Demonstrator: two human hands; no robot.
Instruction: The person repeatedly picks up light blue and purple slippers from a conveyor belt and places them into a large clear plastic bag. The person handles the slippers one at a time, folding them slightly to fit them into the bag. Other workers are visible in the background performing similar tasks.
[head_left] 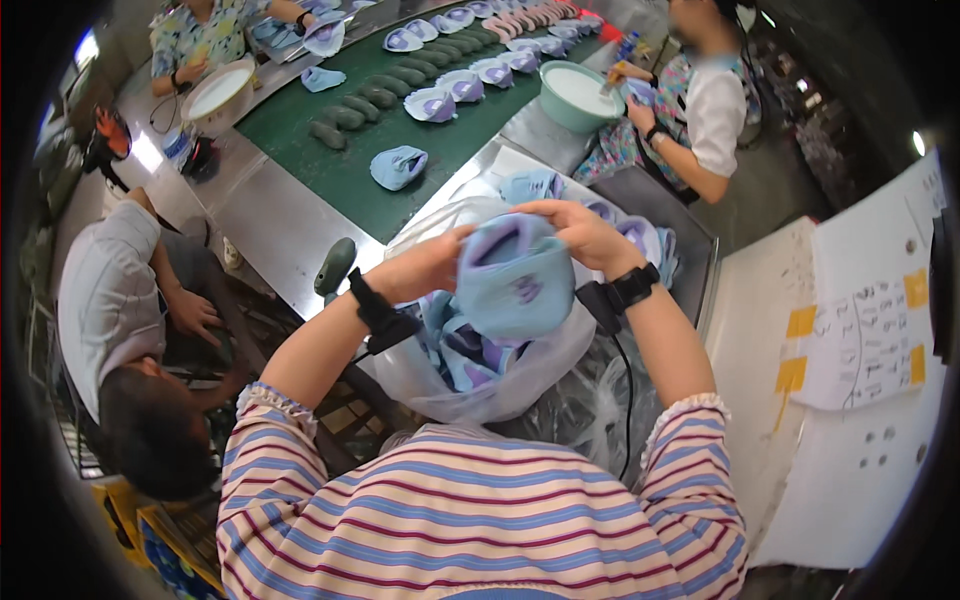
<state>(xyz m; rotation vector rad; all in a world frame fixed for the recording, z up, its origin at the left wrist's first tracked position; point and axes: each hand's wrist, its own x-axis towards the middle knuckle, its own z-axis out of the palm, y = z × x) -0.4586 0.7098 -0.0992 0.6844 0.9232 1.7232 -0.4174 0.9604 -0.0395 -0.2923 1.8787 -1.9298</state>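
Note:
I hold a light blue shoe upper (515,285) with a lilac lining in front of my chest. My left hand (428,266) grips its left edge, and my right hand (578,232) curls over its top right edge. Both wrists carry black bands. Just below the upper sits a clear plastic bag (500,385) holding several more blue and lilac uppers. More uppers (640,235) lie on the steel table behind my right hand.
A green conveyor belt (330,170) runs away from me with dark green shoe lasts (345,118) and blue uppers (398,166). A person sits at my left, another at the right by a teal bowl (577,95), a third at the far left. White paper sheets (870,340) lie at the right.

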